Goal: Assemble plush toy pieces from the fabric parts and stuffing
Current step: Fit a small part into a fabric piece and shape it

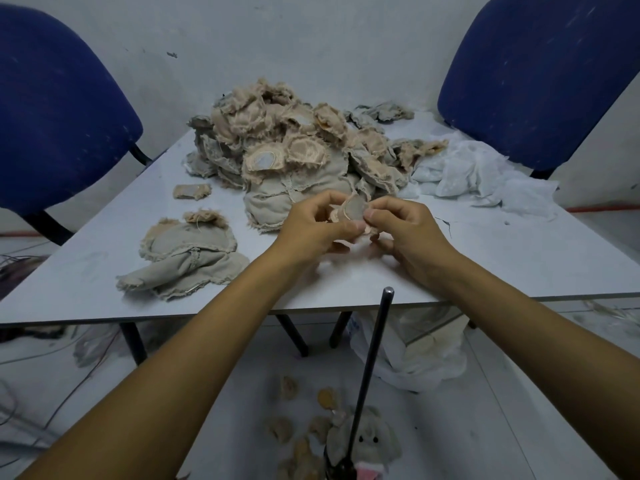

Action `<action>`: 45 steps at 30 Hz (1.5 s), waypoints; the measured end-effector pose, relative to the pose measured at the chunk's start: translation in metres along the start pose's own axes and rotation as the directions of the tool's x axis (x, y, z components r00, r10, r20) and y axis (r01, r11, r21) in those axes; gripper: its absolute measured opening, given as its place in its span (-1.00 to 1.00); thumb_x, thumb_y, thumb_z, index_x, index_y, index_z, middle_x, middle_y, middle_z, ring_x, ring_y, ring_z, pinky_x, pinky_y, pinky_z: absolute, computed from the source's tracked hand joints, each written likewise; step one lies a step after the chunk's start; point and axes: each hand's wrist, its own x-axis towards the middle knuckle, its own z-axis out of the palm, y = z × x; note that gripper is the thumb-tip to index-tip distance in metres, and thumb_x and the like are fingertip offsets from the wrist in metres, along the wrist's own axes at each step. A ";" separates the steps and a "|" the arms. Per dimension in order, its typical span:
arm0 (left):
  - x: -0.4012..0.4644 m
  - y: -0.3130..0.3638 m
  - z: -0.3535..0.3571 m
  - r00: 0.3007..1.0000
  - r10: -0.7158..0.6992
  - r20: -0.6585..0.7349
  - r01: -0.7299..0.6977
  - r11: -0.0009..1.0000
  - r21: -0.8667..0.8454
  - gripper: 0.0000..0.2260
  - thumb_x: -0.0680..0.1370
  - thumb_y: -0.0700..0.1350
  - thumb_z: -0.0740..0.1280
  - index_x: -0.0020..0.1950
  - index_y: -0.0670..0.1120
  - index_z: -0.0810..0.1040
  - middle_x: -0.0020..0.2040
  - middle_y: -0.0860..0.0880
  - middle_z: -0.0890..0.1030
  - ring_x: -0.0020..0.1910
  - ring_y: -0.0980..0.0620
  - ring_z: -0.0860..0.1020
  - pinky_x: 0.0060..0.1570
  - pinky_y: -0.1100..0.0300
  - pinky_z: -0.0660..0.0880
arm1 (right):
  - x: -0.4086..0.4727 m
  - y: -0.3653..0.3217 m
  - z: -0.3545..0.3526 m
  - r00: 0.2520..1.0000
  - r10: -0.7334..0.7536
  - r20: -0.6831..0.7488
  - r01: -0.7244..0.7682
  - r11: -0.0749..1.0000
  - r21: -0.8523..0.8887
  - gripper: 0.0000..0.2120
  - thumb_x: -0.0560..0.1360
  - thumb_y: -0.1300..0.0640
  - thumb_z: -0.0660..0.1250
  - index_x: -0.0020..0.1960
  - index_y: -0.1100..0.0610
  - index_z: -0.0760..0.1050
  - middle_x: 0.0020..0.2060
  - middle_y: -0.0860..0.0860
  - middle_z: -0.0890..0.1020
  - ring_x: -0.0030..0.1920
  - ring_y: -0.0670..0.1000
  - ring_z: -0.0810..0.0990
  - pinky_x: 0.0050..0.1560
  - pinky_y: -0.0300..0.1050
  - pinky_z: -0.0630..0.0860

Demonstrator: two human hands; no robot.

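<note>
Both hands meet over the middle of the grey table [485, 265]. My left hand [317, 226] and my right hand [403, 230] pinch one small beige fabric piece [349, 209] between their fingertips, a little above the tabletop. Behind them rises a large pile of beige and grey fabric parts [294, 143]. A flat grey body piece [187, 258] lies to the left, with a small beige scrap [192, 191] farther back. White stuffing [474, 174] is heaped at the right rear of the table.
Two blue chairs stand at the back, one at the left [59, 112] and one at the right [533, 77]. A thin metal rod [374, 358] stands upright near me. Below it on the floor lie a finished plush toy [367, 441], fabric scraps and a plastic bag [408, 351].
</note>
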 end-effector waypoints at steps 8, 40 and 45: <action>0.002 -0.008 -0.004 0.972 -0.076 0.222 0.151 0.927 -0.344 -0.69 0.45 -0.22 0.46 0.16 -0.09 0.51 -0.20 -0.02 0.58 -0.27 0.07 0.53 -0.41 0.22 0.45 | 0.002 -0.003 0.001 0.998 0.039 0.058 -0.040 0.999 0.017 -0.80 0.62 0.18 0.26 -0.17 0.16 0.52 -0.35 0.02 0.47 -0.36 -0.08 0.42 -0.44 -0.20 0.42; -0.002 -0.023 0.012 0.977 0.155 -0.146 -0.119 0.967 0.227 -0.79 0.52 -0.18 0.46 -0.21 -0.07 0.44 -0.37 -0.01 0.47 -0.36 0.06 0.59 -0.40 0.15 0.52 | -0.012 0.003 0.003 0.972 -0.138 -0.188 0.101 0.976 -0.193 -0.77 0.51 0.13 0.46 -0.23 0.13 0.45 -0.40 0.10 0.49 -0.42 -0.01 0.48 -0.40 -0.09 0.50; -0.001 -0.025 0.011 0.951 0.292 -0.099 -0.228 0.882 0.411 -0.74 0.59 -0.14 0.37 -0.23 -0.01 0.36 -0.30 -0.05 0.47 -0.27 0.08 0.54 -0.20 0.04 0.53 | -0.013 0.005 0.003 0.964 -0.208 -0.164 0.149 0.938 -0.314 -0.73 0.50 -0.02 0.46 -0.19 0.13 0.48 -0.33 0.18 0.54 -0.32 -0.01 0.54 -0.31 -0.07 0.55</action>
